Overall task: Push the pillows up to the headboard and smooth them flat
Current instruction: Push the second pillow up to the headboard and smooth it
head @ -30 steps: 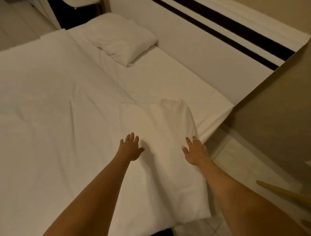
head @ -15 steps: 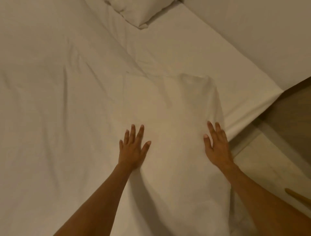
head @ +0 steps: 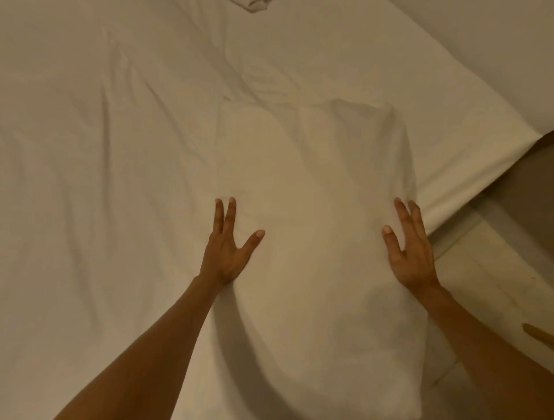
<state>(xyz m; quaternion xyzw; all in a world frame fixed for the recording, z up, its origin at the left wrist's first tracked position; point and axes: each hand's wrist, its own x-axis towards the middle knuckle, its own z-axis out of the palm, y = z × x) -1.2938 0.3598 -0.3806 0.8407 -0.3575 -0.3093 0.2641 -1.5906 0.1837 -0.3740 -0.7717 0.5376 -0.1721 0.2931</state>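
A white pillow (head: pixel 317 215) lies lengthwise on the bed near its right edge, its far end pointing at the headboard (head: pixel 494 45). My left hand (head: pixel 227 248) rests flat against the pillow's left side, fingers spread. My right hand (head: pixel 410 248) lies open on the pillow's right edge, fingers spread. Neither hand grips anything. A corner of a second white pillow (head: pixel 254 3) shows at the top edge.
A wrinkled white sheet (head: pixel 105 180) covers the mattress. The mattress corner (head: pixel 491 156) ends at the right, with pale tiled floor (head: pixel 494 269) beside the bed. A thin wooden stick (head: pixel 539 332) pokes in at the right edge.
The view has dropped closer to the near pillow, so the far pillow is almost out of frame. Both hands moved apart to the pillow's two sides and spread their fingers.
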